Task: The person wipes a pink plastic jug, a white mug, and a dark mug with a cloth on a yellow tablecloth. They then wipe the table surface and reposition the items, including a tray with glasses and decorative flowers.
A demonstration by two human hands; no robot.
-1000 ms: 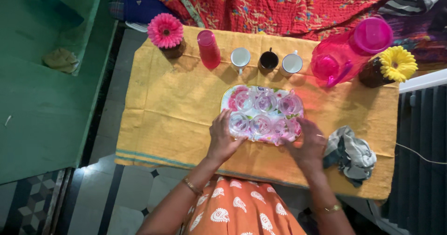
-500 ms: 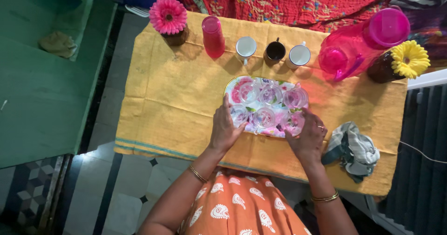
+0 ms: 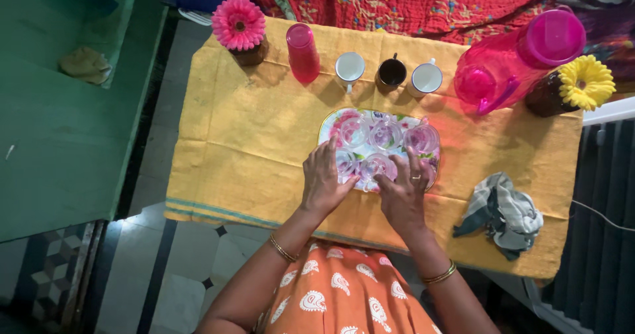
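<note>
Both hands are resting with fingers spread, the left hand [image 3: 323, 178] touching the near-left glass [image 3: 343, 160], the right hand [image 3: 401, 192] touching the middle glass [image 3: 376, 167], gripping neither. The tray [image 3: 329, 124] is sitting mid-bench on a yellow cloth [image 3: 251, 149], a red quilt [image 3: 397, 3] lying beyond the far edge.

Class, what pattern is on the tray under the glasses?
A pink and white floral print on the tray, seen in the head view.

A yellow cloth [image 3: 251, 142] covers the table. Along its upper edge stand a pink flower [image 3: 238, 23], a pink tumbler [image 3: 303, 53], two white cups [image 3: 349, 68] and one dark cup [image 3: 391, 73]. At the upper right are a pink jug [image 3: 512, 63] and a yellow flower [image 3: 585, 83]. A crumpled grey rag [image 3: 503, 211] lies at the lower right.
</note>
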